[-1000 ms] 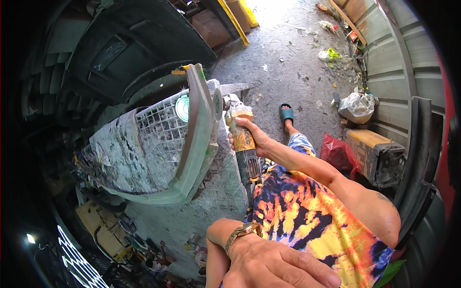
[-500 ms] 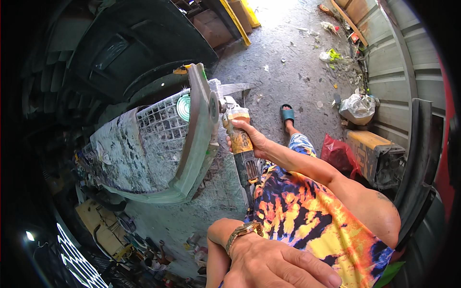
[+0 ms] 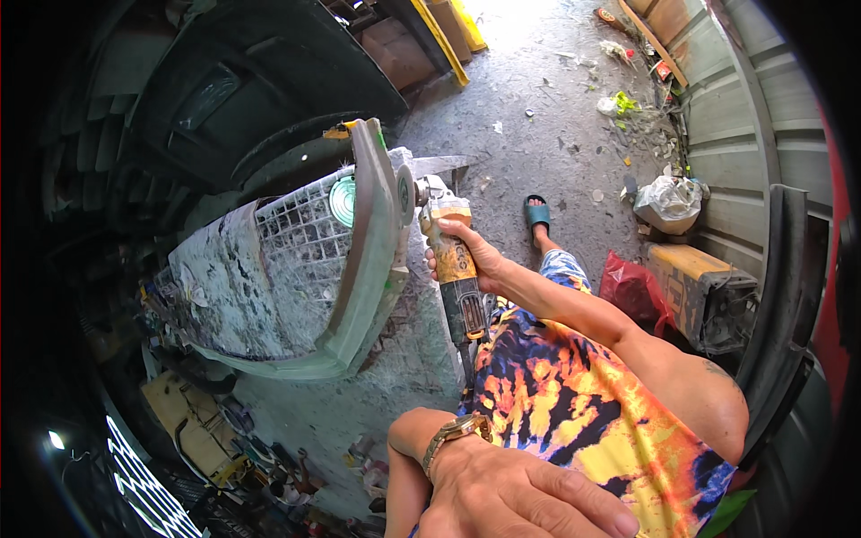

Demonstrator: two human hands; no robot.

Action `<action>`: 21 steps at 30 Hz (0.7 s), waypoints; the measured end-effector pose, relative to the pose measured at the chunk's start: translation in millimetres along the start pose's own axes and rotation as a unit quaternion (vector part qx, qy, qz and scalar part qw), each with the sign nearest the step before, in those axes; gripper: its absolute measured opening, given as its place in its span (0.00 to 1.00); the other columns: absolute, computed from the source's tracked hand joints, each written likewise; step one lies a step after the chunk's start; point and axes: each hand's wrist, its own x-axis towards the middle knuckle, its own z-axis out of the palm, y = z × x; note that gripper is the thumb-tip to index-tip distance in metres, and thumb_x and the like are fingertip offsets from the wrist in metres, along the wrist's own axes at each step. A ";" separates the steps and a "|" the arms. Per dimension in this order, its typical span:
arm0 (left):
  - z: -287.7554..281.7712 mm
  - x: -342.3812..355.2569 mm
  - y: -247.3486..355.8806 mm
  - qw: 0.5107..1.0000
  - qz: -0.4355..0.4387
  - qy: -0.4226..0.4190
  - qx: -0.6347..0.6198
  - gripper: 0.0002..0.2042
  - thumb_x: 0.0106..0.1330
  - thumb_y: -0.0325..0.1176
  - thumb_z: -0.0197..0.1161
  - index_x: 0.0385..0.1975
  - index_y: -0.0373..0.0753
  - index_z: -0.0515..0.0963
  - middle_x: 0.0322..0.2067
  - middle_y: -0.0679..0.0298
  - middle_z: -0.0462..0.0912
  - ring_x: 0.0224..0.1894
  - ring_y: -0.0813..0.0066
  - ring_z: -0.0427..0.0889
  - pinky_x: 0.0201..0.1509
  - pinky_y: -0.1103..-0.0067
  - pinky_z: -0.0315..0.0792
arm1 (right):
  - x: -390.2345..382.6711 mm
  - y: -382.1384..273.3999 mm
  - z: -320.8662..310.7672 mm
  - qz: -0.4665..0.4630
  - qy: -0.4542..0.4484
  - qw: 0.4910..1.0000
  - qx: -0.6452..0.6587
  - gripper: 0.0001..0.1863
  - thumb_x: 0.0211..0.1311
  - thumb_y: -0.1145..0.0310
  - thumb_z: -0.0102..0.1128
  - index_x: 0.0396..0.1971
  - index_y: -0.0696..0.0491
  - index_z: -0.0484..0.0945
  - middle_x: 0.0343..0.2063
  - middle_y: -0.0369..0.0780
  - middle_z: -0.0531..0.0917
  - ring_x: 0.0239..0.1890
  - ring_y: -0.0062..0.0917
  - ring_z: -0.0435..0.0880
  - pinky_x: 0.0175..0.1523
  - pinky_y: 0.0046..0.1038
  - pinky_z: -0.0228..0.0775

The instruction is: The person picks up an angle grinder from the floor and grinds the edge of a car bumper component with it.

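My right hand [image 3: 475,255] is wrapped round the body of a yellow and black angle grinder [image 3: 456,260], its cord running down toward my shirt. The grinder's round disc [image 3: 406,193] is at the outer face of a curved grey-green panel [image 3: 369,260] that looks like a bumper; whether they touch I cannot tell. Close to the view at the bottom, my left hand [image 3: 520,493], with a metal watch at its wrist, is held across in front of my patterned shirt. Its fingers stretch out to the right, partly cut off by the lower edge, and nothing shows in them.
The panel rests on a worn stand with a wire grid [image 3: 309,224]. A large black panel [image 3: 260,81] leans behind it. On the right are a white bag [image 3: 668,204], a red bag [image 3: 632,287] and a yellow-topped box [image 3: 695,269] by a corrugated wall. Litter lies along that wall.
The grinder and my right hand have shifted slightly to the right, and the disc has turned a little against the panel's face. My left hand has stayed put.
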 end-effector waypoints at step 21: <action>0.2 5.6 -0.5 1.000 0.001 -0.002 0.029 0.22 0.68 0.37 0.58 0.60 0.72 0.69 0.55 0.48 0.77 0.55 0.52 0.78 0.62 0.57 0.68 | 0.1 5.6 4.1 0.021 0.012 1.000 -0.007 0.24 0.57 0.50 0.65 0.45 0.52 0.70 0.29 0.39 0.79 0.28 0.24 0.82 0.36 0.31 0.81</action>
